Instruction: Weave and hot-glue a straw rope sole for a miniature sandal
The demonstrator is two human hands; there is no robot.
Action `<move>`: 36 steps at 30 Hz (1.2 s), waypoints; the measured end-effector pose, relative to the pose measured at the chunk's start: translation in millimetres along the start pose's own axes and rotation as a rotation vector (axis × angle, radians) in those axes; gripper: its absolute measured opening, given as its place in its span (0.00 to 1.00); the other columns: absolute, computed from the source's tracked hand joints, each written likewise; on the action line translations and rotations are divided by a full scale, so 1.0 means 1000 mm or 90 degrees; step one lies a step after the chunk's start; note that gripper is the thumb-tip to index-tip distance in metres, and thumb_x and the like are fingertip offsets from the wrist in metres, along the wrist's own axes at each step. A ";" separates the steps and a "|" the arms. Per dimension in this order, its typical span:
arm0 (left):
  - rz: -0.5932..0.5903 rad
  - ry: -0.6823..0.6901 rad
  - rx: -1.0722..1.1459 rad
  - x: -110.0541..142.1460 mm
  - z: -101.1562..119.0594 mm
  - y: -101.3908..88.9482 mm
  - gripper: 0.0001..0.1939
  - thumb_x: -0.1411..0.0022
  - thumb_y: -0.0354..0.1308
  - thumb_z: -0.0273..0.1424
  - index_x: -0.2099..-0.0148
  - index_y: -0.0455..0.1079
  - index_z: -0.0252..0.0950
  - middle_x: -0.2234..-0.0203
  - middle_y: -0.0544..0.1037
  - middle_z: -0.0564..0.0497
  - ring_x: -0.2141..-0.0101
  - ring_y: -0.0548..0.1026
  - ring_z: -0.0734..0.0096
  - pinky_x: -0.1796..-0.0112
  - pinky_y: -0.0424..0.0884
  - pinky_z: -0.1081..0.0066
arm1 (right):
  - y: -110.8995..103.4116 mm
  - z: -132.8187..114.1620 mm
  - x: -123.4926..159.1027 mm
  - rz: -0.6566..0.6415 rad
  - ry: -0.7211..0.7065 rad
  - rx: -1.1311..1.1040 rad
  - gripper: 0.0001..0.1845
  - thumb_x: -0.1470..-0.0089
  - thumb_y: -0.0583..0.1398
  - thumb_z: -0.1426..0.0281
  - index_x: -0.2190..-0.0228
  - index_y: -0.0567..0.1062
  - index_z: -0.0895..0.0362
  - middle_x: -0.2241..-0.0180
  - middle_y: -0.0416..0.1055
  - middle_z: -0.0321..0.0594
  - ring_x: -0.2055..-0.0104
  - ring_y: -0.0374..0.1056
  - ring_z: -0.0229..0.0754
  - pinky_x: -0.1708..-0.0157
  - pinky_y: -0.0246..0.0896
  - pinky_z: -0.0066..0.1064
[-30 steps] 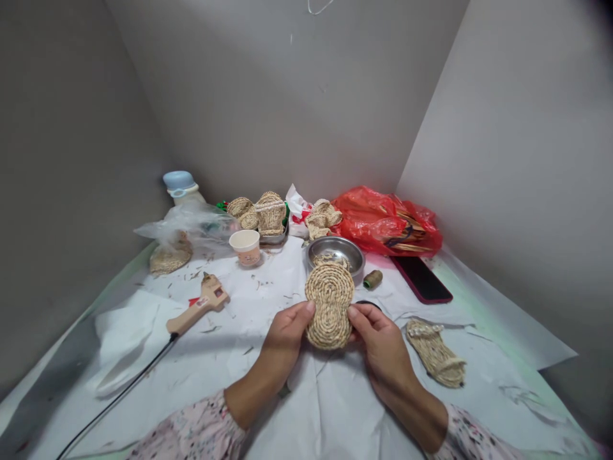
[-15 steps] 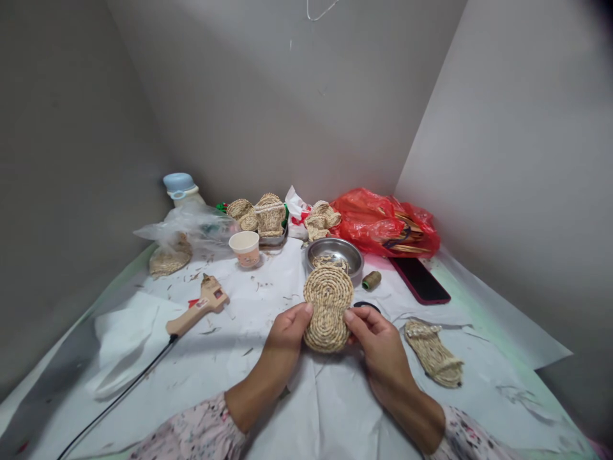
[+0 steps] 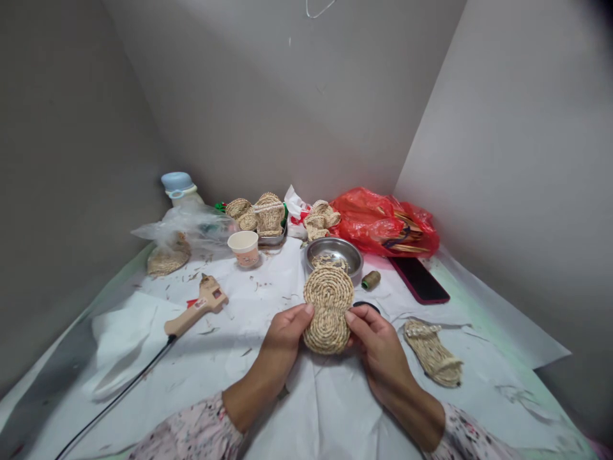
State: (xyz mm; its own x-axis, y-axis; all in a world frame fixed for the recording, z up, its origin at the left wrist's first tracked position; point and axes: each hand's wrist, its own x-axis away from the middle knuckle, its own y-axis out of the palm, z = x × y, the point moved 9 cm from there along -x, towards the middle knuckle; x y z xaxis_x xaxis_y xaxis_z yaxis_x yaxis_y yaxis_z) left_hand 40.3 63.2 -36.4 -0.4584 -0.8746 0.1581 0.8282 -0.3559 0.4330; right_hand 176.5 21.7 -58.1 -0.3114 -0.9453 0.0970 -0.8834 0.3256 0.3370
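Observation:
Between my two hands is a figure-eight piece of coiled straw braid (image 3: 328, 310), its flat spiral face turned toward me. My left hand (image 3: 286, 332) pinches its left edge at the narrow waist, thumb in front and fingers behind. On the opposite edge my right hand (image 3: 376, 338) grips the waist in the same way. Most of the fingertips are hidden behind the piece. Just beyond its top edge stands a steel bowl (image 3: 354, 260) with straw bits in it. A spool of olive thread (image 3: 371, 280) lies right of the bowl.
On the left are a glue gun (image 3: 201, 305) with its cord, a paper cup (image 3: 245, 249) and a clear plastic bag (image 3: 191, 223). Behind stand woven straw pieces (image 3: 269, 214) and a red plastic bag (image 3: 368, 220). A phone (image 3: 421, 280) and another straw piece (image 3: 433, 354) lie right.
Both hands keep their hold on the straw piece at nearly the same spot. The view has shifted very slightly; nothing else has visibly moved.

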 end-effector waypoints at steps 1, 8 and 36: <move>0.002 0.002 -0.008 0.001 0.000 -0.001 0.22 0.43 0.63 0.44 0.58 0.78 0.28 0.64 0.83 0.41 0.60 0.78 0.55 0.55 0.69 0.61 | 0.000 0.000 0.000 0.000 0.000 0.002 0.13 0.52 0.68 0.60 0.72 0.76 0.56 0.78 0.67 0.31 0.76 0.60 0.34 0.74 0.57 0.25; 0.017 0.013 0.007 0.001 0.001 -0.001 0.20 0.43 0.63 0.41 0.56 0.77 0.29 0.62 0.83 0.42 0.59 0.77 0.56 0.54 0.69 0.62 | 0.001 0.000 -0.001 -0.012 -0.015 -0.004 0.13 0.49 0.67 0.59 0.67 0.76 0.55 0.74 0.70 0.34 0.73 0.62 0.36 0.72 0.59 0.27; -0.036 0.012 0.003 0.001 -0.002 0.006 0.20 0.38 0.59 0.40 0.52 0.77 0.30 0.58 0.82 0.41 0.56 0.76 0.55 0.51 0.66 0.60 | 0.000 -0.008 0.000 0.012 -0.044 -0.004 0.13 0.49 0.66 0.60 0.63 0.75 0.54 0.63 0.76 0.38 0.65 0.68 0.41 0.62 0.64 0.33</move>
State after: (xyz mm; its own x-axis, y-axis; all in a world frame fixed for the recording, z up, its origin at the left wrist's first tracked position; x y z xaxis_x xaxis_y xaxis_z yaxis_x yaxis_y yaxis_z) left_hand 45.3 59.8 -35.8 -0.4986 -0.8590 0.1161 0.7996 -0.4040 0.4443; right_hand 178.7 21.3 -50.8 -0.3511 -0.9356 0.0376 -0.8753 0.3423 0.3417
